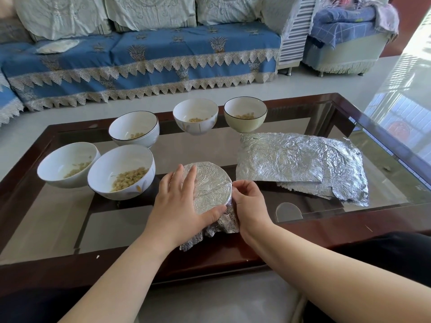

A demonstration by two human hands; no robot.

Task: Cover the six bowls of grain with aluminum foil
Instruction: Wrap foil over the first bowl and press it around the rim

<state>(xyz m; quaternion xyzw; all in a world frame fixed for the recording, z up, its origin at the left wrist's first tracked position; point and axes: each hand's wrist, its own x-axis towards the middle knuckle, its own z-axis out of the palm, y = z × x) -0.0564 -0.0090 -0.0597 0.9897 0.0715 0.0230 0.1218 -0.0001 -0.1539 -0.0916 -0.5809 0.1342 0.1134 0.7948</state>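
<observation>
Foil-covered bowl (211, 183) sits at the near edge of the glass-topped table (384, 145), about mid-width, foil stretched flat over the rim and crumpled down the near side. Left hand (179, 206) lies flat on the foil top, fingers straight and spread, thumb along the near rim, pressing, not gripping. Right hand (249, 201) is at the bowl's right side, fingers curled in, pinching the foil against the rim and wall. Both forearms come in from the near edge. Just left of the covered bowl, near it but whether touching cannot tell, an uncovered white bowl with grain (121, 172); touching that one on its left, toward the left edge, a second open white bowl (68, 164), also with grain. Right of the covered bowl, toward the right edge, a stack of loose foil sheets (300, 164), wrinkled, lying flat, edges offset. Farther back, a dark-rimmed white bowl (134, 129) left of centre. Along the far edge, a white bowl (195, 116) and just beside it a cream dark-rimmed bowl (245, 114), both open with grain. Beyond the table, a blue-covered sofa (163, 57).
</observation>
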